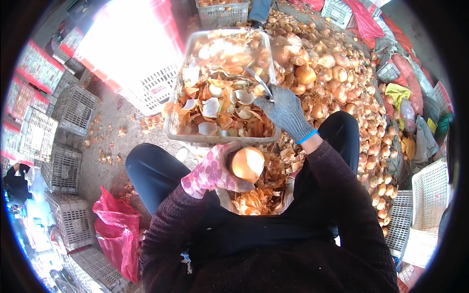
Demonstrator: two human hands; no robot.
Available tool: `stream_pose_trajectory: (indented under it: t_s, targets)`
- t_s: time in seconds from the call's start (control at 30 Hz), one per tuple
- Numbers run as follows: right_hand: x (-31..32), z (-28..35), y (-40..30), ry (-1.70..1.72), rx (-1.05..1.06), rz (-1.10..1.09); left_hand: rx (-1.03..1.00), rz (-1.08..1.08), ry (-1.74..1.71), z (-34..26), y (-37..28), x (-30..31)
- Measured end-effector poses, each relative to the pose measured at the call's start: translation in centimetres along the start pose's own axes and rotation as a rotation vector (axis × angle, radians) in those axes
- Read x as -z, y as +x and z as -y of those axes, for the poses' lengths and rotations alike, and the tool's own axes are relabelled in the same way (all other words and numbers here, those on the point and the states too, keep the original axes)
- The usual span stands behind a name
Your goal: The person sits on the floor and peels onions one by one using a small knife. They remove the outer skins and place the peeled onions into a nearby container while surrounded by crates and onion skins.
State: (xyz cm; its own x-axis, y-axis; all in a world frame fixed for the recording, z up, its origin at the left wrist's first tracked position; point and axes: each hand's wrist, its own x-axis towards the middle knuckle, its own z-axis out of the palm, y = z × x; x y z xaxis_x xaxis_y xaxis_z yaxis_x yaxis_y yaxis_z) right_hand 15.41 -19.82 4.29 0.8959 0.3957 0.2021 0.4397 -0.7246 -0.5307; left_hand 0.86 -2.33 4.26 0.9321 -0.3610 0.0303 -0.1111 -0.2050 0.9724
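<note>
My left hand [216,170], in a pink flowered glove, holds a yellow onion [248,164] near the front rim of a plastic crate. My right hand [280,106], in a grey knit glove with a blue cuff, grips a knife [259,80]; its blade points up and left over the crate, and its handle is mostly hidden by the fingers. The pale crate [223,139] is filled with onion skins and pieces of white outer layer [211,107]. More dry onion skins [253,201] lie between my legs.
A large heap of onions [339,75] spreads along the right side. Stacked plastic crates [75,110] line the left, beside a pink mesh sack [117,234]. A white crate [157,88] stands left of the skins. Filled sacks [405,80] lie at far right. Another person's leg [259,11] shows at the top.
</note>
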Motion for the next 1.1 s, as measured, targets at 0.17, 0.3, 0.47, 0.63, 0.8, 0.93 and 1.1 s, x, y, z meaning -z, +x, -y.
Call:
stream_pose_trajectory:
  t_s: [0.17,0.3,0.47,0.63,0.8,0.93,1.1]
  targets:
    - [0.2,-0.1,-2.4,0.718,-0.140,0.519,0.012,-0.077,0.436,-0.2,-0.4,1.1]
    - [-0.2,0.7,-5.5,1.047,-0.161,0.665,-0.115,-0.226,0.454,0.9,-0.2,1.7]
    - [-0.2,2.3,-5.1,1.273,-0.196,0.404,-0.213,-0.450,-0.204,2.1,0.1,1.8]
    - [-3.5,1.7,-5.0,1.111,0.125,-0.008,-0.245,-0.492,-0.658,4.0,0.4,-2.9]
    - [-2.0,2.0,-5.8,1.047,0.017,0.016,-0.232,-0.551,-0.070,5.0,1.0,-0.4]
    - [-0.3,1.6,-5.4,0.927,0.170,0.088,-0.118,-0.576,-0.771,-0.2,-0.5,-0.2]
    - [1.3,0.4,-4.6,0.053,0.471,-0.005,-0.045,-0.577,-0.664,0.9,-1.2,0.5]
